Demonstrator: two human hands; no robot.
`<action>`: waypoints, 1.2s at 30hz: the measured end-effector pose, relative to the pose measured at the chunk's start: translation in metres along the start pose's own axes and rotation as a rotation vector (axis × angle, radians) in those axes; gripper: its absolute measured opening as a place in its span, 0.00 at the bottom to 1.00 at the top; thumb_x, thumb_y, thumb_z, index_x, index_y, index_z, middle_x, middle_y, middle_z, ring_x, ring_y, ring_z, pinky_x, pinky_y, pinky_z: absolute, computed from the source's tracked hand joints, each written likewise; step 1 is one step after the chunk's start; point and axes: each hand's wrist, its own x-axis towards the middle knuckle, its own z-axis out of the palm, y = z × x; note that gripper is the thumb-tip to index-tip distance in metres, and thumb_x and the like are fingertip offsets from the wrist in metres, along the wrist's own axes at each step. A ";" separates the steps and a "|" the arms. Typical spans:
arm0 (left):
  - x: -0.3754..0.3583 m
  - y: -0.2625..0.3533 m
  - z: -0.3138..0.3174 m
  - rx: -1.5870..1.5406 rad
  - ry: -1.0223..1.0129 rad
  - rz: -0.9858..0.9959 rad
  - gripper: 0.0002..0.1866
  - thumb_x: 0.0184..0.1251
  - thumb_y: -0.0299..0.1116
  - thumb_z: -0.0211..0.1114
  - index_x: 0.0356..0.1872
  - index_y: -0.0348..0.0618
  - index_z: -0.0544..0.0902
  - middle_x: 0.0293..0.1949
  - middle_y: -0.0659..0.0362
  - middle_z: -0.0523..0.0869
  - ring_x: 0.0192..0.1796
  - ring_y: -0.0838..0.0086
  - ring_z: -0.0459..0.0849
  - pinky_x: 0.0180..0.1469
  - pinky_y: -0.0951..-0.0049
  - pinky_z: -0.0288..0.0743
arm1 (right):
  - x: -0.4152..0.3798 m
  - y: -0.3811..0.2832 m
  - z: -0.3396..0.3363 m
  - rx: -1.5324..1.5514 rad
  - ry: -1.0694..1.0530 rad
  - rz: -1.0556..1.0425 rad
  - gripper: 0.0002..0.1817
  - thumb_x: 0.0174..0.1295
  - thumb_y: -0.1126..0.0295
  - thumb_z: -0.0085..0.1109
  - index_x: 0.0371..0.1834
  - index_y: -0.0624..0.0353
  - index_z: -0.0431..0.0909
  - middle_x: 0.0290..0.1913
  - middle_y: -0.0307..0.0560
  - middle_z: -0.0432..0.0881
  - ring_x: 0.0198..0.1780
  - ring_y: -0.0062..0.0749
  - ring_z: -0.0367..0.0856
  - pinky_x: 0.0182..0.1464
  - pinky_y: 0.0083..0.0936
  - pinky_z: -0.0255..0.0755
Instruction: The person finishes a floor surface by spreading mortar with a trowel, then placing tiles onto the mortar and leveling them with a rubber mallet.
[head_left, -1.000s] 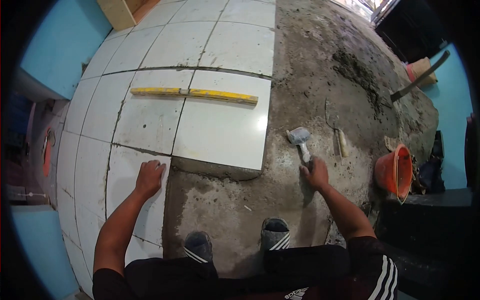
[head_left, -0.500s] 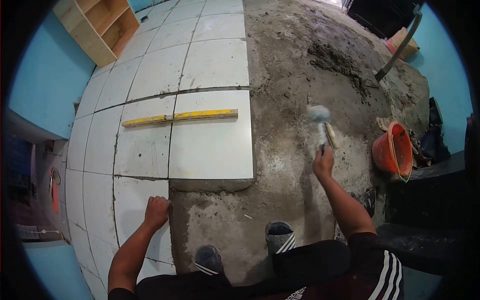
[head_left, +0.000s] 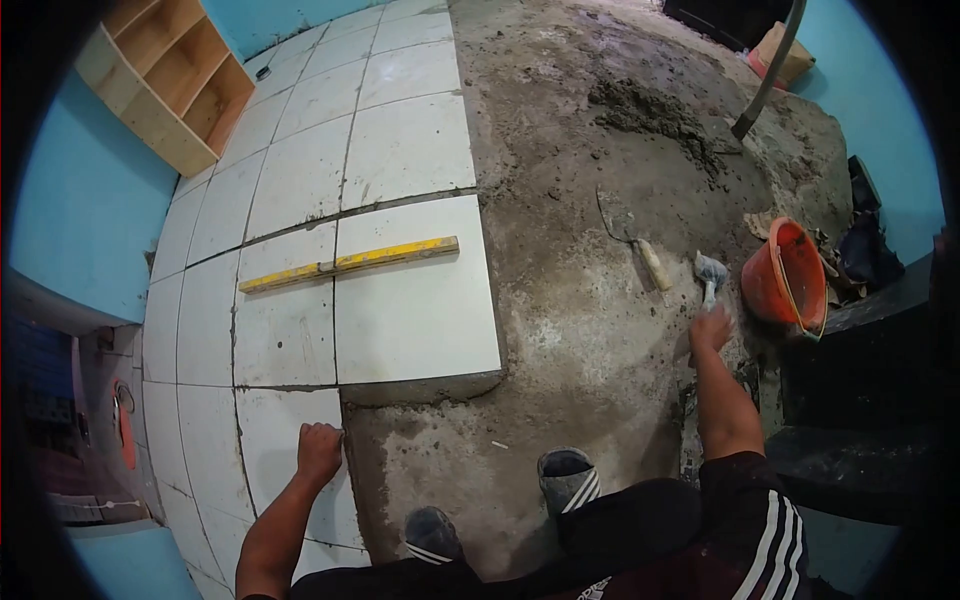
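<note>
- Your floor (head_left: 560,360): white tiles (head_left: 410,325) left, rough grey ground (head_left: 430,460) right.
- Across two tiles, a yellow level (head_left: 400,254).
- On the ground, a trowel (head_left: 653,265), a red bucket (head_left: 765,280) and a dark heap (head_left: 645,108), probably mortar.

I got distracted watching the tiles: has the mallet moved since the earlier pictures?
Yes. It was left of the trowel; now the mallet is to the trowel's right, between it and the orange bucket.

The right hand (head_left: 710,330) held the mallet (head_left: 711,272) by its handle, near the red bucket (head_left: 785,278). The left hand (head_left: 320,450) rested on a white tile (head_left: 285,425), and the yellow level (head_left: 350,264) lay across two tiles.
</note>
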 end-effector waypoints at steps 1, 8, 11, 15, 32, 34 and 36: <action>0.001 0.001 0.002 -0.012 0.011 -0.004 0.01 0.63 0.27 0.66 0.32 0.47 0.83 0.31 0.57 0.81 0.40 0.60 0.81 0.47 0.55 0.66 | 0.007 -0.009 -0.001 0.079 -0.017 -0.065 0.23 0.74 0.55 0.58 0.61 0.62 0.81 0.58 0.64 0.83 0.63 0.62 0.78 0.66 0.56 0.69; 0.022 0.019 -0.009 -0.086 -0.056 -0.018 0.14 0.66 0.34 0.73 0.23 0.45 0.79 0.25 0.54 0.79 0.36 0.55 0.80 0.45 0.53 0.67 | 0.007 -0.129 -0.040 0.114 -0.453 -0.385 0.31 0.69 0.48 0.65 0.65 0.62 0.77 0.63 0.68 0.81 0.67 0.62 0.78 0.67 0.53 0.72; 0.029 0.025 -0.015 -0.092 -0.074 -0.007 0.15 0.67 0.35 0.73 0.22 0.44 0.79 0.25 0.53 0.79 0.34 0.54 0.80 0.44 0.52 0.67 | 0.018 -0.131 0.000 0.186 -0.630 -0.330 0.30 0.67 0.54 0.68 0.64 0.63 0.75 0.59 0.68 0.84 0.63 0.64 0.82 0.64 0.51 0.76; 0.024 0.030 -0.016 -0.139 -0.036 -0.014 0.14 0.68 0.36 0.72 0.24 0.44 0.81 0.26 0.52 0.81 0.34 0.52 0.81 0.43 0.51 0.68 | 0.005 -0.138 0.009 0.423 -0.559 -0.220 0.29 0.64 0.62 0.70 0.64 0.64 0.72 0.55 0.68 0.87 0.58 0.64 0.86 0.60 0.50 0.78; -0.065 -0.014 -0.126 0.023 0.080 -0.320 0.06 0.64 0.24 0.71 0.40 0.40 0.83 0.34 0.50 0.83 0.38 0.52 0.81 0.43 0.54 0.71 | 0.184 -0.186 0.070 0.465 -0.384 -0.218 0.29 0.71 0.49 0.66 0.71 0.50 0.82 0.61 0.57 0.88 0.62 0.56 0.85 0.62 0.47 0.77; -0.091 -0.021 -0.134 0.056 0.021 -0.466 0.07 0.64 0.23 0.71 0.40 0.39 0.83 0.36 0.49 0.84 0.41 0.52 0.82 0.45 0.53 0.71 | 0.195 -0.212 0.080 0.508 -0.404 -0.277 0.29 0.70 0.49 0.67 0.70 0.49 0.82 0.61 0.56 0.88 0.61 0.56 0.86 0.61 0.47 0.78; -0.092 -0.007 -0.155 0.102 -0.067 -0.443 0.07 0.64 0.23 0.71 0.41 0.38 0.84 0.36 0.49 0.85 0.39 0.53 0.83 0.44 0.54 0.74 | 0.202 -0.233 0.086 0.536 -0.427 -0.277 0.29 0.69 0.49 0.68 0.70 0.50 0.82 0.60 0.56 0.88 0.60 0.56 0.86 0.61 0.46 0.78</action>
